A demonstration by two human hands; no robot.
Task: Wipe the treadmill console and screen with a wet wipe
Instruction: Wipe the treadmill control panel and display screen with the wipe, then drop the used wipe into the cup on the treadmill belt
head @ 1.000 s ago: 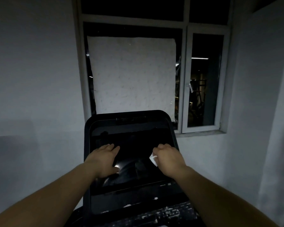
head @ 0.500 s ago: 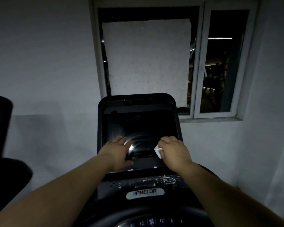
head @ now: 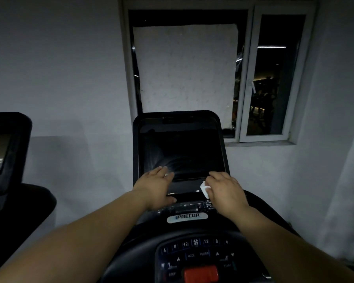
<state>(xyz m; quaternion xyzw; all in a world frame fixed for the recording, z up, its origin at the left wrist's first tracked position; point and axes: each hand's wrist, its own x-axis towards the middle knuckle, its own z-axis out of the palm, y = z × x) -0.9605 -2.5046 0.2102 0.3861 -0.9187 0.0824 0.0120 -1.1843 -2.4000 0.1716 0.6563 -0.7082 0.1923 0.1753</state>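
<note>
Dim grey walls back the glossy black screen (head: 180, 154). Both hands have slid to its lower edge: the left hand (head: 154, 187) lies flat and open, while the right hand (head: 223, 190) pinches a crumpled white wet wipe (head: 204, 188).

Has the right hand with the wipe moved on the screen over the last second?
Yes. The right hand and wipe slid down from mid-screen to its lower right corner.
</note>
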